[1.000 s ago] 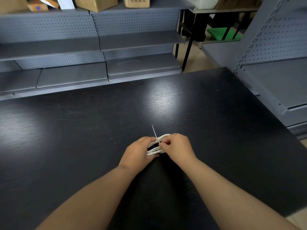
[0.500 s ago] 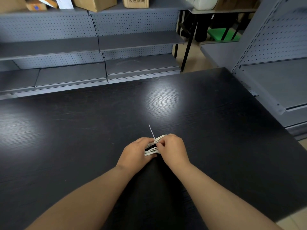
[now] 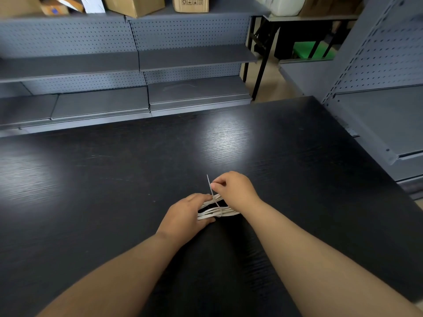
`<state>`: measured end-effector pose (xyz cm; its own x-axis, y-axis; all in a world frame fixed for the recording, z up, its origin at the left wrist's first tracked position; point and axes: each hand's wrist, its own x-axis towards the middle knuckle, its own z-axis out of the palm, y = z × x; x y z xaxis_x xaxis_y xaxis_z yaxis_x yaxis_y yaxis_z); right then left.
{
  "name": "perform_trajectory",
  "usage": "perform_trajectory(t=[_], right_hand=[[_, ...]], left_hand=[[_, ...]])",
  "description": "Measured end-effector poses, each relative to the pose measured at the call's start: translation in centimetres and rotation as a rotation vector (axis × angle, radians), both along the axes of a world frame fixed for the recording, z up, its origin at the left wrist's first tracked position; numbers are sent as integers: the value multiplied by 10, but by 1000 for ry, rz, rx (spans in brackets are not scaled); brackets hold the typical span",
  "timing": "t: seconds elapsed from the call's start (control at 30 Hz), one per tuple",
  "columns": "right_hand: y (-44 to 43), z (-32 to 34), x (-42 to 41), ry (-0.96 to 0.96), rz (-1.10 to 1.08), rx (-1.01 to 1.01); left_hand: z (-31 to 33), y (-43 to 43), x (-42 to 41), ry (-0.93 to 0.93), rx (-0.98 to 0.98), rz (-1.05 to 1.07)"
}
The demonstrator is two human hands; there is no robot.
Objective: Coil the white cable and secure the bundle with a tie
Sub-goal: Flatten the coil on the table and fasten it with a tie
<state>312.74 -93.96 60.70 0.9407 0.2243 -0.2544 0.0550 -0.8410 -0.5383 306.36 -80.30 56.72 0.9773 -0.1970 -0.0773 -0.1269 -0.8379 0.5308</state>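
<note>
The white cable (image 3: 212,211) lies coiled into a flat bundle of several strands on the black table (image 3: 114,179). My left hand (image 3: 185,213) holds the bundle's left end, fingers curled over the strands. A thin white tie (image 3: 211,193) wraps the bundle near its middle, and its free tail points up and away from me. My right hand (image 3: 233,189) pinches that tail between thumb and forefinger just above the cable. The bundle's right end is hidden under my right wrist.
Grey metal shelving (image 3: 137,65) runs along the table's far edge, with cardboard boxes (image 3: 190,3) on top. More grey shelving (image 3: 377,110) stands at the right. A black-legged table with something green (image 3: 309,50) under it stands at the back right.
My right hand has lifted off the bundle and moved up and away, drawing the tie's tail with it. More of the coiled strands show between my hands. My left hand stays on the bundle.
</note>
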Motion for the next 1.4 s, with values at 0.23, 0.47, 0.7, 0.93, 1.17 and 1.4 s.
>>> perform_trajectory(t=[0.23, 0.47, 0.7, 0.93, 1.17, 1.4], right_hand=[[5, 7, 14, 171, -1, 170], [0, 4, 21, 239, -16, 235], [-2, 6, 23, 215, -30, 294], [-5, 9, 18, 185, -109, 389], [-2, 11, 12, 109, -176, 436], [-3, 17, 0, 0, -215, 476]], left_hand=[[-2, 1, 0, -5, -19, 1], [-3, 2, 0, -14, -44, -4], [-4, 2, 1, -28, -47, -11], [-5, 1, 2, -35, -20, -20], [-5, 0, 1, -32, -3, -15], [-4, -1, 2, -24, 32, -23]])
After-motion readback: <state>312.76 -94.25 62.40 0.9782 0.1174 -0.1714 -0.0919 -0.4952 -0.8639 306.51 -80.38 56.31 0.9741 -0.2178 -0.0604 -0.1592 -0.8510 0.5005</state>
